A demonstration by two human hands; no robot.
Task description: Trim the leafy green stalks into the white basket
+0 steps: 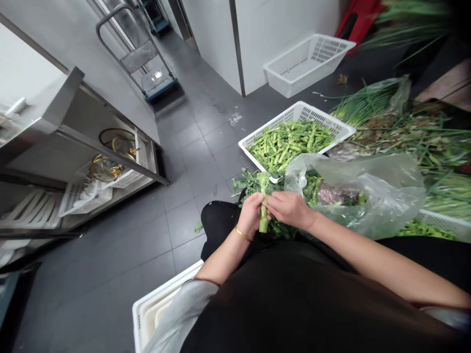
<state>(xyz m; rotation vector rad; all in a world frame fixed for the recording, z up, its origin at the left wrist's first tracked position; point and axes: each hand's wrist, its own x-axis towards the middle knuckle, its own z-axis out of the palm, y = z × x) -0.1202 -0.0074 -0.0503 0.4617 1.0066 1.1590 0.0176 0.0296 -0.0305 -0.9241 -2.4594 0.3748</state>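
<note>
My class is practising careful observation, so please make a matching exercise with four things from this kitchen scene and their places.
1. Green stem
2. Gold bracelet
3. Heap of green stalks
4. Platform cart

A. On the grey floor
B. In a white basket
C. In the left hand and right hand
D. Around the left wrist

Pairs: 1-C, 2-D, 3-B, 4-A

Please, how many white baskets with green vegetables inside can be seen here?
2. One basket is beyond the right hand; another basket is at the right edge, only partly in view. More may be hidden under the heaps.
</note>
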